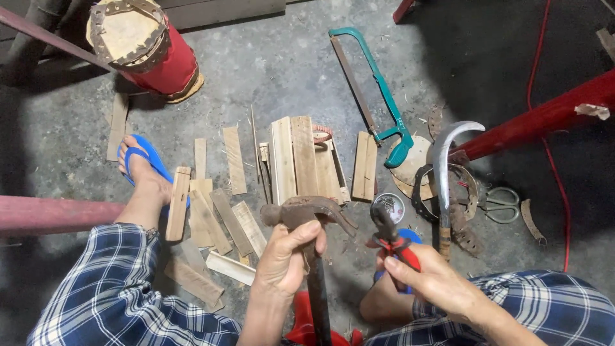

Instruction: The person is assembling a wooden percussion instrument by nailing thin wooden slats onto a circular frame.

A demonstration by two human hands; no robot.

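Head view: left hand (285,256) grips hammer (307,214), right hand (435,279) pliers (391,237).

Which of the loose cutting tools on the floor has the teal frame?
The hacksaw, lying diagonally above the wood strips. The sickle has a bare curved blade, and the scissors are plain metal.

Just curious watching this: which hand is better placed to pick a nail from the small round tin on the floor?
Probably the right hand: it hovers nearest the small round tin, though it holds red-handled pliers. The left hand grips a rusty claw hammer, farther away.
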